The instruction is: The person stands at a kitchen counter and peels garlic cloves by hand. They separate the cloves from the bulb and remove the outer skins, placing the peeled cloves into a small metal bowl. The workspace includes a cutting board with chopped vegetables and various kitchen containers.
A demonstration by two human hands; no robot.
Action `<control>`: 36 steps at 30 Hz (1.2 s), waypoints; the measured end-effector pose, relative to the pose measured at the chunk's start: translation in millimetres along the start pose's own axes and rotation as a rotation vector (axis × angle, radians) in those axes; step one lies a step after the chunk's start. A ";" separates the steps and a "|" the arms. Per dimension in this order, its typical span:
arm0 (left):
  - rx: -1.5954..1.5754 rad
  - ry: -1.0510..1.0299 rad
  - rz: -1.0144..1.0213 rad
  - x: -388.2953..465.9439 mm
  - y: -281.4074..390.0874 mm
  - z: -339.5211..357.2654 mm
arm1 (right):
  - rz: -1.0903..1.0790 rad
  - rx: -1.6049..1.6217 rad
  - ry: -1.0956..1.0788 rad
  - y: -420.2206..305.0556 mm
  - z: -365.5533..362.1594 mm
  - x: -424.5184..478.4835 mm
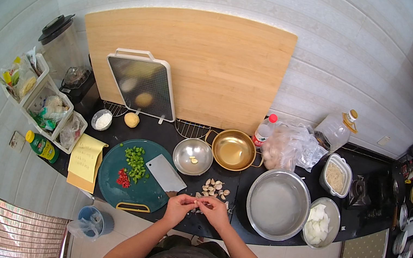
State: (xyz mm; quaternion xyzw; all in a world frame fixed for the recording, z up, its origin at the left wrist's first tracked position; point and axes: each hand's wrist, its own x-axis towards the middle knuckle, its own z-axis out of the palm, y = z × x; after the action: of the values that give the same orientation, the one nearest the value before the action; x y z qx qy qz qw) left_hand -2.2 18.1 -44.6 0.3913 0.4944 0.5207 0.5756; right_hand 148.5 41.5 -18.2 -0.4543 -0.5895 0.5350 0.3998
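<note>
My left hand [178, 208] and my right hand [215, 212] meet at the fingertips over the counter's front part. Pinched between them is a small pale garlic clove [196, 201], mostly covered by the fingers. Just beyond lie several unpeeled garlic cloves [214, 187], with bits of skin around my hands. A steel bowl [185, 153] behind them holds a few peeled cloves [193, 160]. Left of my hands, a round green cutting board [114, 180] carries chopped green pepper [135, 164], chopped red pepper [123, 178] and a cleaver [166, 173], whose handle reaches towards my left hand.
A large steel basin [278, 204] of cloudy liquid and a bowl of white pieces [317, 225] stand on the right. Behind are a gold-coloured pan [233, 150], a plastic bottle [263, 131] and bagged items [281, 146]. A yellow notepad [86, 157] lies left; a blue bin [103, 223] is below.
</note>
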 end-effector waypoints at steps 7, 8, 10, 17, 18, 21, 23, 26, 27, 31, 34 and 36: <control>0.177 0.013 -0.018 -5.9 14.5 2.8 | -0.008 0.004 -0.042 2.6 -2.4 0.1; 0.174 0.010 -0.020 -6.0 14.2 2.6 | -0.006 -0.006 -0.055 3.3 -3.3 0.4; 0.169 0.006 -0.024 -6.5 12.6 1.8 | -0.002 -0.027 -0.083 4.6 -4.9 0.8; 0.123 0.017 -0.009 -6.8 5.8 1.9 | -0.043 -0.090 -0.042 3.0 -0.7 -0.8; 0.103 0.018 -0.020 -6.1 3.5 2.0 | -0.050 -0.111 -0.031 7.1 0.4 -0.9; 0.064 0.022 -0.035 -6.7 1.8 3.1 | -0.084 -0.138 -0.010 13.0 2.6 -2.8; 0.039 0.018 -0.036 -7.3 1.9 4.1 | -0.092 -0.109 0.012 12.5 4.1 -3.9; -0.008 0.001 -0.029 -7.4 1.7 4.7 | -0.076 -0.027 0.052 12.5 5.9 -5.0; -0.025 -0.004 -0.025 -7.1 2.5 5.6 | -0.068 -0.010 0.060 15.6 5.7 -3.8; -0.086 -0.013 -0.066 -6.3 10.2 6.2 | 0.006 -0.023 0.009 9.6 -1.1 -2.7; -0.116 -0.040 -0.048 -5.0 7.1 2.8 | -0.025 0.021 -0.065 -0.3 -5.2 -1.5; -0.080 -0.058 -0.056 -4.4 5.3 1.2 | -0.041 -0.063 -0.091 1.1 -8.7 0.0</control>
State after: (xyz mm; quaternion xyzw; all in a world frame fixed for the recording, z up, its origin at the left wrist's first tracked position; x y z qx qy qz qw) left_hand -2.1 14.6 -38.6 0.3689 0.4670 0.5123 0.6192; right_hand 156.9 43.9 -18.4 -0.4298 -0.6329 0.5279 0.3688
